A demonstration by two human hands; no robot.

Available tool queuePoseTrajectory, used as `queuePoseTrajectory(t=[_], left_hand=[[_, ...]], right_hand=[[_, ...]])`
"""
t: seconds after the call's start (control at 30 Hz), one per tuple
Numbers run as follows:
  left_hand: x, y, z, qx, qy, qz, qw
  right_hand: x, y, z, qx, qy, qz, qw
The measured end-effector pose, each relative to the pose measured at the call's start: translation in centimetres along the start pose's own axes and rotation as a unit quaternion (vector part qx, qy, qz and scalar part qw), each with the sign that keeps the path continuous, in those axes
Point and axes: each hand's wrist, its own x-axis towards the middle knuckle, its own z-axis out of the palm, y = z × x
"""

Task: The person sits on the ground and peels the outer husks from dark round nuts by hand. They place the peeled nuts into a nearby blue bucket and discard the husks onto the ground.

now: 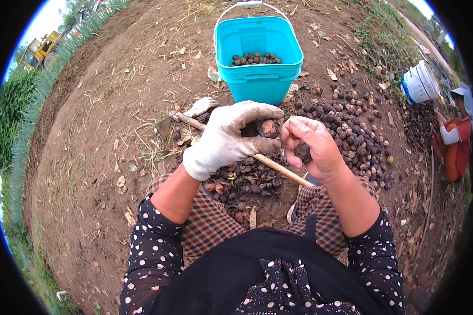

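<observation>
A white work glove covers my left hand (231, 134), whose fingers and thumb grip a walnut (269, 128) with a brown, rough face turned up. Close beside it, my bare right hand (315, 144) has its fingers curled round a dark, blackish lump (302, 152) that looks like a piece of walnut husk; part of it is hidden by the fingers. Below both hands, a wooden handle (281, 169) runs slantwise over a heap of dark husks (247, 184) between my knees. A second white glove (201, 106) lies just beyond my left hand.
Ahead stands a turquoise bucket (260, 86) with walnuts inside. A broad pile of dark walnuts (352, 136) spreads to the right. Farther right are a tilted white bucket (421, 83) and another person (454, 139) in red. A yellow machine (41, 50) stands far left.
</observation>
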Motion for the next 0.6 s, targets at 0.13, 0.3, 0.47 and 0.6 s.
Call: queuePoseTrajectory(t=[0.13, 0.3, 0.47, 0.6], left_hand=[[0.1, 0.1, -0.2, 0.047, -0.035, 0.018, 0.998], [0.1, 0.0, -0.6, 0.122, -0.108, 0.065, 0.985], [-0.8, -0.3, 0.7, 0.191, -0.136, 0.051, 0.971], [-0.3, -0.2, 0.9, 0.167, -0.112, 0.062, 0.978]], right_hand=[[-0.6, -0.2, 1.7, -0.264, 0.022, -0.045, 0.963], [-0.5, -0.3, 1.7, -0.303, -0.002, -0.039, 0.952], [-0.1, 0.6, 1.3, -0.322, 0.011, -0.028, 0.946], [0.0, 1.9, 1.2, -0.242, 0.050, 0.007, 0.969]])
